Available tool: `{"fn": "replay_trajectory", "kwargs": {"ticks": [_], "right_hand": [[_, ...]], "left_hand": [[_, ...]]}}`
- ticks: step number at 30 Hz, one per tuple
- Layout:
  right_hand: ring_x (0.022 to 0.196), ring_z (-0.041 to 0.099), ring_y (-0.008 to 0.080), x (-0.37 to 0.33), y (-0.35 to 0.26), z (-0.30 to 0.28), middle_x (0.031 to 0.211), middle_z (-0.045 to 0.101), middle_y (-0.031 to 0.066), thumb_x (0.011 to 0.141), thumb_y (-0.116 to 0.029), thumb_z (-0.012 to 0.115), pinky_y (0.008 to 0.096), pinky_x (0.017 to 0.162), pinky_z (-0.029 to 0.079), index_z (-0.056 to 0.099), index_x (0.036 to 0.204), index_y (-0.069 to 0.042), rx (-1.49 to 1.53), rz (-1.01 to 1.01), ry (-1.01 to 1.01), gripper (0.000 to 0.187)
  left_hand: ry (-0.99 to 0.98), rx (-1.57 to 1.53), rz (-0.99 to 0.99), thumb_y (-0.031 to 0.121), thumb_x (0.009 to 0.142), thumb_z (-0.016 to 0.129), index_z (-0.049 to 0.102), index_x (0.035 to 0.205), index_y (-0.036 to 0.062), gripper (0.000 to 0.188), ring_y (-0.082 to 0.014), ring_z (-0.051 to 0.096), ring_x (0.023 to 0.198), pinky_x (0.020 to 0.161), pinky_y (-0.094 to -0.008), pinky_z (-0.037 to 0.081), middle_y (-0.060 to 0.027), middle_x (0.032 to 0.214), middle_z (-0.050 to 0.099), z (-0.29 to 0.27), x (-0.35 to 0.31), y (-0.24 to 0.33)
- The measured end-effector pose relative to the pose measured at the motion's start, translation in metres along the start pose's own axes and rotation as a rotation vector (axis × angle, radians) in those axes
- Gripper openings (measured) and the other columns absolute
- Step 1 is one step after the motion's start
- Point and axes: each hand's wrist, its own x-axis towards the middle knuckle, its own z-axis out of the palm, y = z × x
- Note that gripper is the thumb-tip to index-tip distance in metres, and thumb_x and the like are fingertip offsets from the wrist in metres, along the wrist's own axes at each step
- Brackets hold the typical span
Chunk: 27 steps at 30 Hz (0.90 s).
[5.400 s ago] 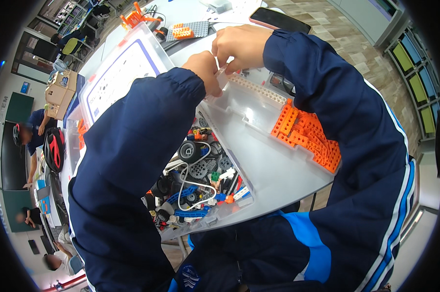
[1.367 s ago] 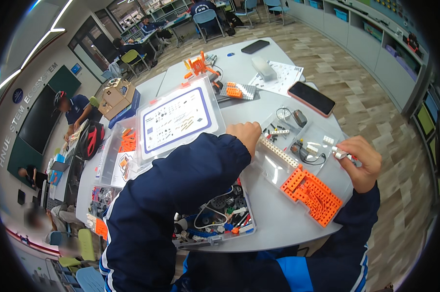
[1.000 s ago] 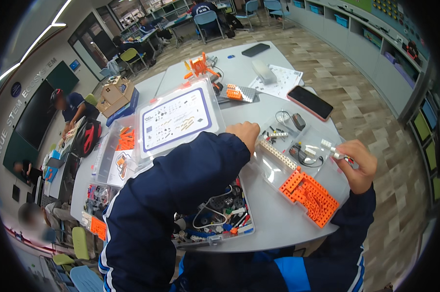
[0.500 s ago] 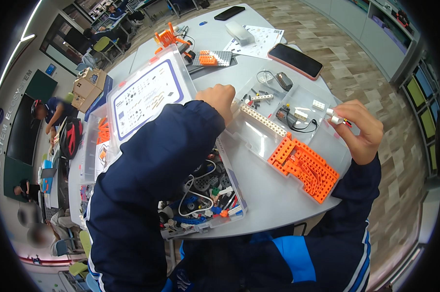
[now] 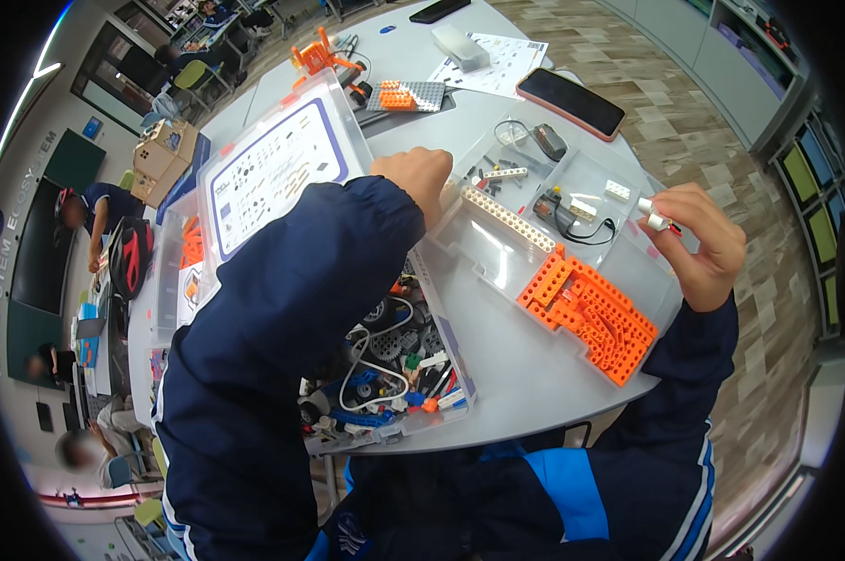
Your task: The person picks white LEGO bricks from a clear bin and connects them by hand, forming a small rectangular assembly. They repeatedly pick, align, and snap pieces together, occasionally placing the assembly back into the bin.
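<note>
right hand (image 5: 703,248) pinching a small white part (image 5: 654,215)
left hand (image 5: 420,178) closed on the clear tray (image 5: 497,252); best kept steady

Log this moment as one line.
left hand: on clear tray beside cream beam | right hand: holds small white part | orange frame: on tray

Two hands are seen at the round table (image 5: 525,374): a left hand (image 5: 420,178) and a right hand (image 5: 703,243). One small white part (image 5: 654,217) is held in the right hand. One orange brick assembly (image 5: 589,316) and one long white perforated beam (image 5: 508,219) are counted near the table's right edge. Two phones, one with a red case (image 5: 572,101) and one black (image 5: 439,9), are counted toward the far edge, and one instruction card (image 5: 274,173) toward the left edge.
</note>
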Motion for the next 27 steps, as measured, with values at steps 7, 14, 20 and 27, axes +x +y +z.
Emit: {"fn": "replay_trajectory", "kwargs": {"ticks": [7,14,20,27], "right_hand": [[0.083,0.067,0.0263,0.001,-0.003,0.001,0.091,0.072,0.0152,0.07,0.012,0.075,0.0327,0.072,0.052,0.072,0.095,0.006,-0.039,0.007,-0.016,0.025],[0.083,0.066,0.0254,0.001,-0.003,0.004,0.089,0.071,0.0154,0.072,0.012,0.072,0.0313,0.071,0.05,0.07,0.095,0.007,-0.06,0.013,-0.061,0.023],[0.083,0.063,0.0248,-0.003,0.002,0.007,0.089,0.069,0.0153,0.072,0.014,0.072,0.0328,0.072,0.049,0.069,0.096,0.008,-0.053,0.063,-0.075,0.025],[0.083,0.062,0.0248,-0.005,0.005,0.007,0.09,0.069,0.015,0.072,0.014,0.074,0.0343,0.076,0.048,0.069,0.097,0.007,-0.084,0.062,-0.086,0.027]], "left_hand": [[-0.013,-0.047,0.075,0.014,0.065,0.079,0.062,0.097,0.0054,0.038,-0.0372,0.069,0.085,0.069,-0.0456,0.053,-0.0146,0.087,0.07,0.001,0.003,-0.01],[0.026,-0.017,0.115,0.005,0.065,0.075,0.06,0.101,0.0024,0.04,-0.0393,0.07,0.091,0.067,-0.0472,0.055,-0.0181,0.092,0.07,0.009,0.009,-0.012],[0.025,-0.115,0.131,0.002,0.065,0.075,0.059,0.102,0.001,0.041,-0.0398,0.07,0.091,0.069,-0.0475,0.056,-0.0197,0.095,0.07,0.013,0.01,-0.015],[-0.056,-0.186,0.114,0.015,0.066,0.087,0.062,0.101,0.0022,0.045,-0.0371,0.068,0.095,0.077,-0.0444,0.055,-0.0187,0.098,0.068,0.01,0.014,-0.022]]}}
